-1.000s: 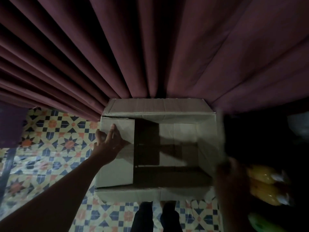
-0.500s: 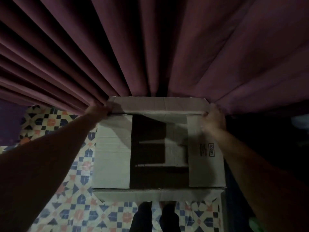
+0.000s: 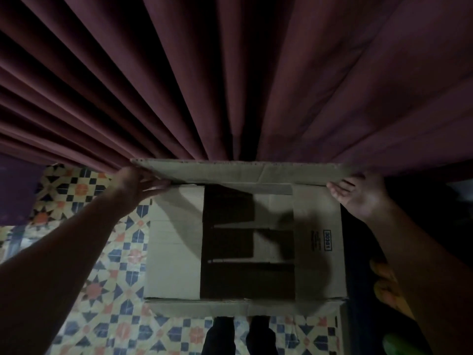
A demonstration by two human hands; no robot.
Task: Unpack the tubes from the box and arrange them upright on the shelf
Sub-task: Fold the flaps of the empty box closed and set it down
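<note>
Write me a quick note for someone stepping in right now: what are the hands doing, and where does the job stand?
Left hand: fingers straight, reaching under the left end of the far flap.
Right hand: palm up, fingers straight against that flap's right end.
Box: on the tiled floor, side flaps folded inward. The gap between them is dark and shows no tubes.
Yellow shapes and a green one, half behind the right arm, are probably tubes already out. It is too dim to tell if they are upright.
Left: confirm the box is empty and the tubes stand upright.
</note>
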